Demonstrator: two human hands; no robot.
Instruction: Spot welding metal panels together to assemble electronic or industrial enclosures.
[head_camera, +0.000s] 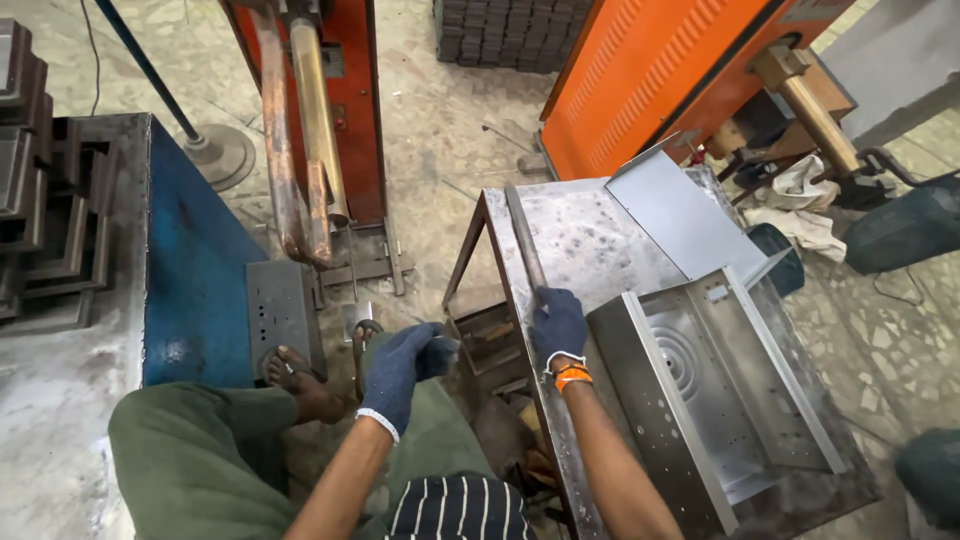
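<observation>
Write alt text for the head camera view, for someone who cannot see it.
A seated person in blue work gloves grips a long metal strip with the right hand at the edge of a steel table, beside an open sheet-metal box. The left hand hovers over the lap, near orange machines.

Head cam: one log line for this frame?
right hand: gripping metal strip on steel table | left hand: gloved, over lap | sheet-metal box: on table

Metal workshop: orange welding machines (660, 70), sheet-metal parts (700, 390), steel bench (580, 240).
</observation>
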